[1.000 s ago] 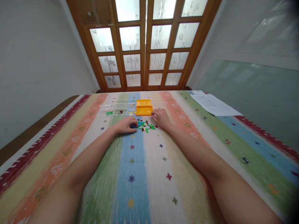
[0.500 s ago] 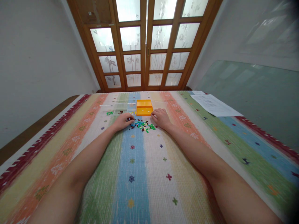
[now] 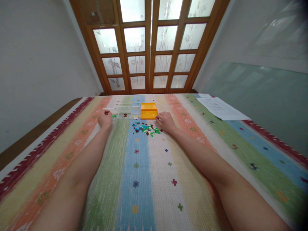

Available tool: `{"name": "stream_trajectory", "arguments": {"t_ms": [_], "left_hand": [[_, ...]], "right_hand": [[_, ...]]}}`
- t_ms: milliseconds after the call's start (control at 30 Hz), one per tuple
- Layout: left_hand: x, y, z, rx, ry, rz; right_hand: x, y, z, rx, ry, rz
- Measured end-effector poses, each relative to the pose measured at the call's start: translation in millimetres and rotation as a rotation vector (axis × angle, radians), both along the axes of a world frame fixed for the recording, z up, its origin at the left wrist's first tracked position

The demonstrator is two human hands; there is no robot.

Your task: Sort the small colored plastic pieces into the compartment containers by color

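My left hand (image 3: 105, 119) is at the left end of a clear compartment box (image 3: 127, 109), its thumb and fingers pinched together; anything between them is too small to make out. Just right of those fingers, green pieces (image 3: 114, 116) lie in one compartment, dark brown pieces (image 3: 124, 115) in another. My right hand (image 3: 166, 121) rests with curled fingers at the near right corner of an open orange box (image 3: 149, 114); what its fingertips hold, if anything, is hidden. Between the hands, a loose pile of small building bricks (image 3: 147, 129) in blue, green, cream and brown lies on the cloth.
A striped tablecloth (image 3: 144, 192) covers the table. White paper sheets (image 3: 220, 108) with writing lie at the far right. Yellow pieces (image 3: 136, 116) sit in the clear box beside the orange one. Wooden doors with glass panes (image 3: 151, 54) stand beyond the table.
My left hand has moved left from the brick pile to the left end of the clear box. My right hand stays at the orange box's corner.
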State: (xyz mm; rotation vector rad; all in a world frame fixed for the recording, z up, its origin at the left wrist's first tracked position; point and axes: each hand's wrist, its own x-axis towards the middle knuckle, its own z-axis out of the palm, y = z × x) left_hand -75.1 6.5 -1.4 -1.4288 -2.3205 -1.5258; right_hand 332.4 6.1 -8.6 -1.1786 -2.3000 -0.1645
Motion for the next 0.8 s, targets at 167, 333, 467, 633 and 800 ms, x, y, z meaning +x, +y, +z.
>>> {"name": "stream_trajectory", "arguments": {"t_ms": [167, 333, 467, 633, 800], "left_hand": [[-19.7, 4.5, -4.2, -0.041, -0.070, 0.071], [-13.7, 7.0, -4.0, 0.004, -0.075, 0.019], [8.1, 2.9, -1.4, 0.051, 0.001, -0.216], [40.7, -6.6, 0.4, -0.057, 0.234, -0.669], [64.0, -16.1, 3.8, -0.155, 0.458, -0.954]], "right_hand": [[-0.5, -0.8, 1.0, -0.002, -0.008, 0.004], [-0.8, -1.0, 1.1, -0.006, -0.010, 0.003], [-0.7, -0.8, 0.6, -0.008, -0.008, 0.006], [-0.2, 0.0, -0.4, -0.008, -0.007, 0.009], [-0.8, -0.6, 0.4, -0.010, -0.015, 0.012]]}}
